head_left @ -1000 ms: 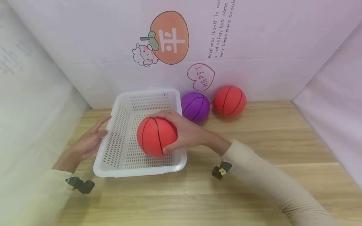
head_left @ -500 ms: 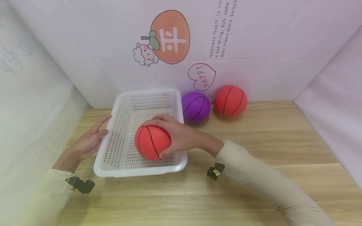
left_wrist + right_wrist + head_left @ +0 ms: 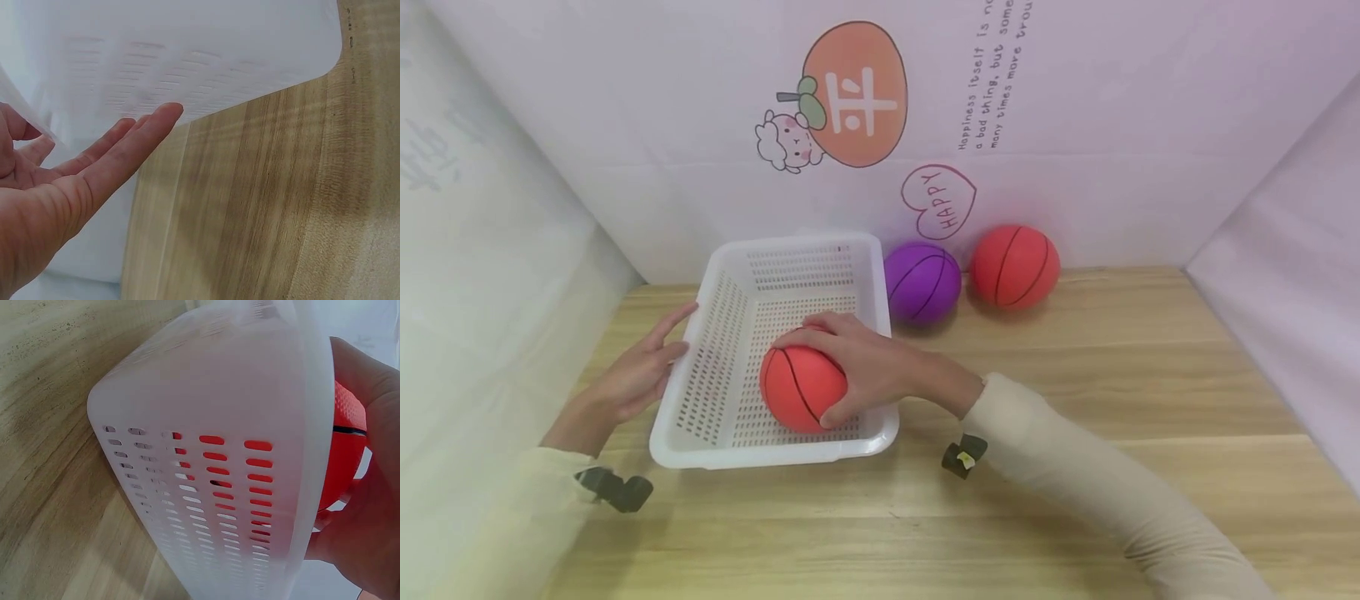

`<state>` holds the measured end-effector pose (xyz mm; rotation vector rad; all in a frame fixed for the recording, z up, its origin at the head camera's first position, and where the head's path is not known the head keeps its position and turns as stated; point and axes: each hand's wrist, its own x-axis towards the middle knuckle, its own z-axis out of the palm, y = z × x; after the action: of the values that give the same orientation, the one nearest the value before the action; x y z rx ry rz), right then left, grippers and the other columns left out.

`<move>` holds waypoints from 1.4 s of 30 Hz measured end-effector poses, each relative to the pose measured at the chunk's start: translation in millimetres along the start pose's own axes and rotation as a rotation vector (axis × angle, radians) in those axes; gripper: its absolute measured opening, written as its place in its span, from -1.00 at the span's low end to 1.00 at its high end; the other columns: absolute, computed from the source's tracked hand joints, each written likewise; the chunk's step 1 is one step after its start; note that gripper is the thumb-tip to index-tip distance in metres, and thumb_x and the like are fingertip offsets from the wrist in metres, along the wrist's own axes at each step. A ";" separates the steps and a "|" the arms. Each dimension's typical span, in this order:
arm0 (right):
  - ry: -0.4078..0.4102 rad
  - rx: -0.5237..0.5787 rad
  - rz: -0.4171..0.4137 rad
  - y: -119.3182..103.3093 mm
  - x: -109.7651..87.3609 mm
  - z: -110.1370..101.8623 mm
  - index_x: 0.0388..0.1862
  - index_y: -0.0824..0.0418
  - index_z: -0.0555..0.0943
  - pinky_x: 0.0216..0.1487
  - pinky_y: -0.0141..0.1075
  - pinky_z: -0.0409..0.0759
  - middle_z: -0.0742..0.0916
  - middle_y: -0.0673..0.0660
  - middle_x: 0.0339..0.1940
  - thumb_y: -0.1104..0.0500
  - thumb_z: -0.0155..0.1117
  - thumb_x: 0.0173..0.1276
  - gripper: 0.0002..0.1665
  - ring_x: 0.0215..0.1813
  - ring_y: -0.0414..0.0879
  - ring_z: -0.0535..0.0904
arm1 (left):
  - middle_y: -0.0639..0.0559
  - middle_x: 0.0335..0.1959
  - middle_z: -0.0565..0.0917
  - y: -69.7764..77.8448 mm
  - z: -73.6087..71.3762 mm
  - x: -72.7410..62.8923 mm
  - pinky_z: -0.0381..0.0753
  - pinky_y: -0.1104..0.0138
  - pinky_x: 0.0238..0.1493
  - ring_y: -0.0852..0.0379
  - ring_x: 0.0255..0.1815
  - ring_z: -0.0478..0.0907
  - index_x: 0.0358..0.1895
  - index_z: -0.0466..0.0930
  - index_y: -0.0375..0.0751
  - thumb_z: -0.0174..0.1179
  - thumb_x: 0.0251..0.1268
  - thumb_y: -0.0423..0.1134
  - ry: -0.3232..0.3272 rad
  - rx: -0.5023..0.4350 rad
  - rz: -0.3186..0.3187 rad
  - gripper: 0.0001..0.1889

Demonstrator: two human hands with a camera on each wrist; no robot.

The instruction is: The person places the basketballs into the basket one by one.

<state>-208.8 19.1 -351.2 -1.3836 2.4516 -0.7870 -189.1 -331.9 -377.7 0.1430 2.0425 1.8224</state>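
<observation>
A white perforated plastic basket (image 3: pixel 752 457) stands on the wooden table. Inside it, my right hand (image 3: pixel 868 362) grips a red toy basketball (image 3: pixel 797 387), fingers over the far side and thumb on the near side. Through the basket's slots in the right wrist view, red of the ball (image 3: pixel 347 447) shows low in the basket. My left hand (image 3: pixel 640 373) is at the basket's left rim, its fingertips touching the edge. In the left wrist view the fingers (image 3: pixel 134 147) of that hand stretch out straight beside the basket wall (image 3: pixel 187 56).
A purple toy basketball (image 3: pixel 923 283) sits against the basket's right side. Right of it, another red toy basketball (image 3: pixel 1015 267) lies by the back wall (image 3: pixel 677 208). White cloth sides (image 3: pixel 497 250) bound the wooden table (image 3: pixel 1075 400).
My right hand has lowered the red basketball deeper into the basket, moving it slightly left and toward me. My left hand has stayed at the rim.
</observation>
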 end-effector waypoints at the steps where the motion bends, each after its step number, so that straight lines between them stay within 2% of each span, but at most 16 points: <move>1: -0.005 -0.006 -0.001 0.1 0.3 0.4 0.49 -0.27 0.30 0.11 -0.17 0.56 0.28 0.10 0.44 -0.12 0.61 -0.06 0.10 0.42 -0.01 0.17 | -0.52 0.49 -0.01 0.1 0.2 0.1 0.61 0.06 0.07 0.11 0.13 0.56 0.63 -0.41 0.19 -0.35 0.68 -0.27 -0.001 -0.003 -0.001 -0.34; 20: -0.099 -0.056 -0.002 0.1 2.8 7.8 0.48 -0.23 0.32 0.18 -0.02 0.51 0.26 0.15 0.50 -0.06 0.57 -0.02 0.04 0.48 0.09 0.10 | -0.52 0.49 -0.01 0.7 -1.0 2.5 0.62 0.11 0.06 0.13 0.13 0.57 0.64 -0.39 0.19 -0.34 0.68 -0.26 -0.008 -0.012 -0.006 -0.35; 26: -0.115 -0.072 -0.010 0.4 4.3 7.8 0.49 -0.25 0.32 0.19 -0.04 0.49 0.27 0.13 0.49 -0.08 0.51 0.03 0.00 0.49 0.06 0.09 | -0.53 0.48 0.00 0.7 -1.9 1.5 0.63 0.10 0.05 0.12 0.12 0.58 0.64 -0.39 0.19 -0.34 0.68 -0.26 -0.004 -0.009 -0.009 -0.35; 34: -0.129 -0.082 -0.020 -2.9 7.1 1.9 0.46 -0.21 0.38 0.13 -0.14 0.51 0.38 0.10 0.37 -0.09 0.41 0.21 -0.18 0.32 -0.02 0.25 | -0.55 0.47 0.01 1.3 -1.6 1.8 0.63 0.11 0.05 0.12 0.11 0.58 0.64 -0.39 0.17 -0.33 0.68 -0.26 -0.004 -0.006 -0.002 -0.35; 42: -0.140 -0.069 -0.008 -3.8 3.7 -0.4 0.47 -0.21 0.37 0.14 -0.11 0.51 0.36 0.12 0.40 -0.08 0.38 0.24 -0.20 0.37 -0.01 0.22 | -0.55 0.47 0.00 0.7 -0.3 0.6 0.63 0.11 0.04 0.13 0.09 0.59 0.64 -0.39 0.17 -0.33 0.68 -0.26 -0.001 -0.014 -0.004 -0.35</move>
<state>-208.2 14.5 -348.5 -1.4217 2.3874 -0.5914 -189.9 -331.9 -377.1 0.1360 2.0267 1.8337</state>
